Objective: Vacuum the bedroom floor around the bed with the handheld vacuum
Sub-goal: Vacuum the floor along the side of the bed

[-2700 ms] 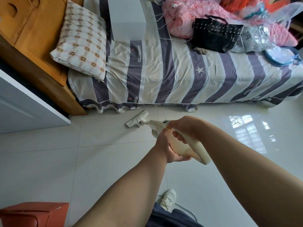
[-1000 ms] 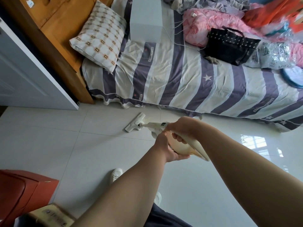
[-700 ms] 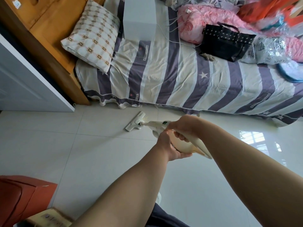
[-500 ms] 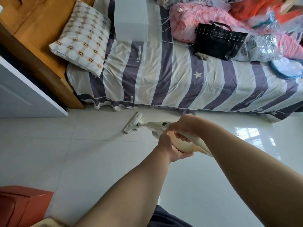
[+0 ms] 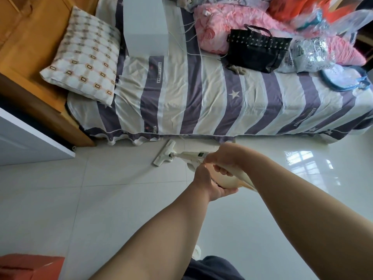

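A cream handheld vacuum (image 5: 193, 158) points at the bed, its flat white floor head (image 5: 164, 152) lying on the pale tiled floor (image 5: 113, 201) just in front of the bed's skirt. My right hand (image 5: 224, 158) grips the vacuum's handle from above. My left hand (image 5: 210, 183) cups the vacuum's body from below. The bed (image 5: 201, 102) carries a purple, white and beige striped sheet and runs across the top of the view.
A patterned pillow (image 5: 84, 59), a white box (image 5: 145, 25), a black handbag (image 5: 256, 49), pink bedding and plastic bags lie on the bed. A wooden headboard (image 5: 30, 63) and a white door (image 5: 26, 142) stand left. A red box (image 5: 30, 267) sits bottom left.
The floor head has slid a little nearer the bed's skirt. Both hands keep the same hold on the vacuum. My view has swung slightly.
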Demonstrator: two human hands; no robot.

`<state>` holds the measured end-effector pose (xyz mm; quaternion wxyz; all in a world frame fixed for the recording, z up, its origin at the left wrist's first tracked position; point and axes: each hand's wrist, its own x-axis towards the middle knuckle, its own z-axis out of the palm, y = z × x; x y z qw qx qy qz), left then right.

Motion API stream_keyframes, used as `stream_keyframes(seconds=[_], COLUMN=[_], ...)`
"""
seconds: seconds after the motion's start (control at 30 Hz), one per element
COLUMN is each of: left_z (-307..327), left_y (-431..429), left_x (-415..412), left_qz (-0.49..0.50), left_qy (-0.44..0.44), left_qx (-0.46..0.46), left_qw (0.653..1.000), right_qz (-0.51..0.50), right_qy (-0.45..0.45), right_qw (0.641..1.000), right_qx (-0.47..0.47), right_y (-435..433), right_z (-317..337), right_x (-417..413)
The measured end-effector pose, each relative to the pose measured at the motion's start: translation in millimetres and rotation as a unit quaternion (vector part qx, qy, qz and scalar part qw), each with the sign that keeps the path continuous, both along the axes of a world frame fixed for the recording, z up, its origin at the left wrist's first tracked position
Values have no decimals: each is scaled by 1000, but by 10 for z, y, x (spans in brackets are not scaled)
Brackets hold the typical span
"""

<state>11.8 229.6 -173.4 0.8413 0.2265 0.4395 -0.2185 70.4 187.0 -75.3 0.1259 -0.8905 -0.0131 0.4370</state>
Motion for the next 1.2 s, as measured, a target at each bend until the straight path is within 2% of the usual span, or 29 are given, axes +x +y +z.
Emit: stream_keyframes(seconds=[0.4,0.6,1.2], left_z=[78,113,17], left_y=[-252,-634,-1501], left_x=[143,221,366], left_qz=[-3,10,16], left_qy=[7,12,23], left_qx=[4,2,-21], left_qw=[1000,1000,999], right_qz=[-16,5,-39], right_qy=[44,45,64], right_qw=[999,999,997], right_qx=[16,15,35], right_y=[-259,-626,-1520], right_z=[65,80,-79], right_x=[146,235,441])
